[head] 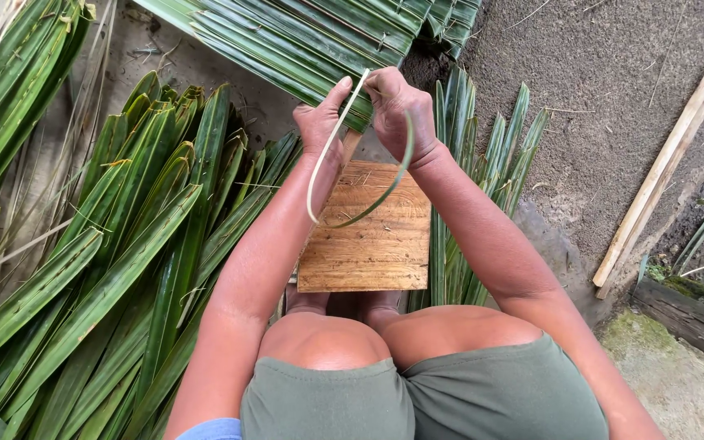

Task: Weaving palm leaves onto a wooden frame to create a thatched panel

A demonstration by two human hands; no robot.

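Hands meet at frame centre top: left hand [319, 122] and right hand [397, 110] each pinch a looping leaf strip [325, 155] above the wooden board [368, 244], palm leaves [124, 244] piled lower left.

Both hands' fingers [344, 88] pinch a looped leaf strip [319, 167] above a wooden board [368, 244].

Feet [340, 300] mostly under the wooden board [368, 236]; palm leaves [107, 269] past left edge.

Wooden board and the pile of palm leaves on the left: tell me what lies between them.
In the head view, the person's left forearm crosses that stretch, running from the knees up to the left hand; the wooden board nearly meets the palm leaves.
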